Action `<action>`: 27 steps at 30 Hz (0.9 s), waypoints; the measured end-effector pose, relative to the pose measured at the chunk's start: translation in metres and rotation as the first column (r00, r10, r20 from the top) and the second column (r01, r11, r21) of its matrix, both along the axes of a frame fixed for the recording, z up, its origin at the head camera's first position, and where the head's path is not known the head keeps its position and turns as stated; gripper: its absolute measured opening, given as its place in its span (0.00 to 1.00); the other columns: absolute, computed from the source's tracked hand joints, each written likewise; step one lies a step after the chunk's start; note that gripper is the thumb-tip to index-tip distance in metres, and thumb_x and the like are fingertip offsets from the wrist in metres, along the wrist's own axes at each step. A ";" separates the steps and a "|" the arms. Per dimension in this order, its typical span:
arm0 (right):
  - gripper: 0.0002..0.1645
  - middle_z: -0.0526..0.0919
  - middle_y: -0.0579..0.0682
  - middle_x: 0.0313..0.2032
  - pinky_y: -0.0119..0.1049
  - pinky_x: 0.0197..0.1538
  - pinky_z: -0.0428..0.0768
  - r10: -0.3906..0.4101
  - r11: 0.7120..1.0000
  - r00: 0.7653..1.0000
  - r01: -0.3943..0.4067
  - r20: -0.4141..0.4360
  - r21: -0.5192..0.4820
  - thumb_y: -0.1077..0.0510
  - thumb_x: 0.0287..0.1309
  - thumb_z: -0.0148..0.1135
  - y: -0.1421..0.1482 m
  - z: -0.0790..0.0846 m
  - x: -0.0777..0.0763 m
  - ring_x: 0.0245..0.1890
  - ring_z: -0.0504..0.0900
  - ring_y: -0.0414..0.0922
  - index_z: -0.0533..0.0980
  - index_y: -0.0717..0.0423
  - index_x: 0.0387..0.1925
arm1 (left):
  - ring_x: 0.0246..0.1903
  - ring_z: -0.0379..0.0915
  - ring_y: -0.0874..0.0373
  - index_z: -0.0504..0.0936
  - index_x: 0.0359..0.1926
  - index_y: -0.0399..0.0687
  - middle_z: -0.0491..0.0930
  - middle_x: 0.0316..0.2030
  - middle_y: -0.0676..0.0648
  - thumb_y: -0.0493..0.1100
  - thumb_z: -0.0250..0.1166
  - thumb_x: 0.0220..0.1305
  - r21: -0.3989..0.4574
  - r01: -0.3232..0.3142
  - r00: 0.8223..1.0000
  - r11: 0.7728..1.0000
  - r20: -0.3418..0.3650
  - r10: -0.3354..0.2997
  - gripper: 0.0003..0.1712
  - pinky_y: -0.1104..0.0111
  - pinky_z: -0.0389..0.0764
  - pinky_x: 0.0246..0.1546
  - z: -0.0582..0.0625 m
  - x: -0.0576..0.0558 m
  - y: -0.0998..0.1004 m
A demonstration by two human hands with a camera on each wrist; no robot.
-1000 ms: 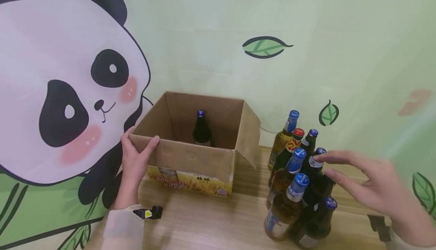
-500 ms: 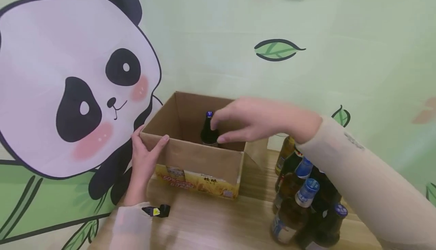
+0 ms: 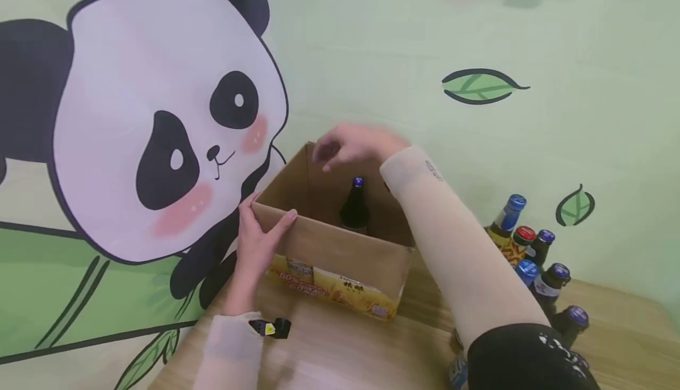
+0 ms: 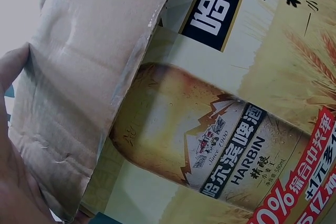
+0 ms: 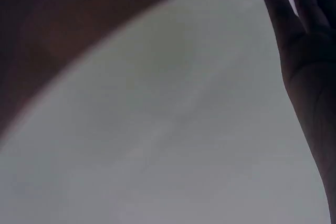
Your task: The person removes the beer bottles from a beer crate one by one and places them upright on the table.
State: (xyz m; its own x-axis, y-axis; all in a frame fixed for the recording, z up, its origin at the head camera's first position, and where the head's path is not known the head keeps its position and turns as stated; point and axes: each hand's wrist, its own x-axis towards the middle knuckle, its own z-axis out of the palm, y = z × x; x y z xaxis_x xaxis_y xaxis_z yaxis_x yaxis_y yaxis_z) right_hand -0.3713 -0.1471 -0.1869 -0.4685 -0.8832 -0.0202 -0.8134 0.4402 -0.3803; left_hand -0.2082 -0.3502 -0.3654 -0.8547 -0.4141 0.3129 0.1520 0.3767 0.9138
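An open-topped cardboard box [image 3: 345,248] stands on the table with a dark green beer bottle [image 3: 355,204] upright inside. My left hand [image 3: 259,242] grips its near left corner, thumb over the front rim and fingers round the left side. In the left wrist view, the thumb [image 4: 13,66] lies against the bare cardboard beside a printed beer picture. My right hand [image 3: 353,145] is over the far part of the box, fingers loosely bent with nothing visible in them. In the right wrist view its fingers [image 5: 289,24] show dark against a pale blurred surface.
Several beer bottles [image 3: 547,284] with blue, red and purple caps stand grouped right of the box, partly hidden by my right sleeve [image 3: 457,248]. A wall [image 3: 382,71] with a painted panda rises behind the wooden table [image 3: 340,348].
My right hand has moved left from above the grouped bottles, over the box and towards its far rim. My left hand keeps its grip. The head view has turned left.
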 end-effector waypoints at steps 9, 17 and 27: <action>0.26 0.78 0.53 0.62 0.50 0.69 0.66 -0.135 0.973 0.931 0.189 0.339 -0.132 0.56 0.63 0.68 0.059 -0.086 -0.033 0.67 0.71 0.50 0.77 0.58 0.61 | 0.63 0.62 0.50 0.53 0.73 0.64 0.62 0.67 0.48 0.68 0.75 0.51 -0.016 0.013 0.999 1.000 0.044 -0.013 0.57 0.44 0.64 0.65 0.001 0.018 0.026; 0.27 0.77 0.56 0.63 0.51 0.68 0.68 -0.188 0.977 0.932 0.210 0.309 -0.038 0.56 0.63 0.67 0.062 -0.084 -0.034 0.65 0.71 0.52 0.76 0.58 0.62 | 0.65 0.61 0.50 0.52 0.74 0.64 0.61 0.68 0.47 0.66 0.74 0.53 -0.016 0.001 1.000 1.000 0.014 0.000 0.56 0.45 0.62 0.66 0.010 0.018 0.025; 0.28 0.76 0.58 0.63 0.52 0.68 0.67 -0.222 0.974 0.920 0.224 0.323 0.029 0.59 0.62 0.66 0.067 -0.085 -0.029 0.65 0.71 0.55 0.74 0.61 0.63 | 0.65 0.61 0.49 0.52 0.74 0.66 0.61 0.69 0.47 0.66 0.74 0.53 -0.011 -0.001 1.000 1.000 0.020 0.002 0.55 0.45 0.62 0.66 0.008 0.019 0.028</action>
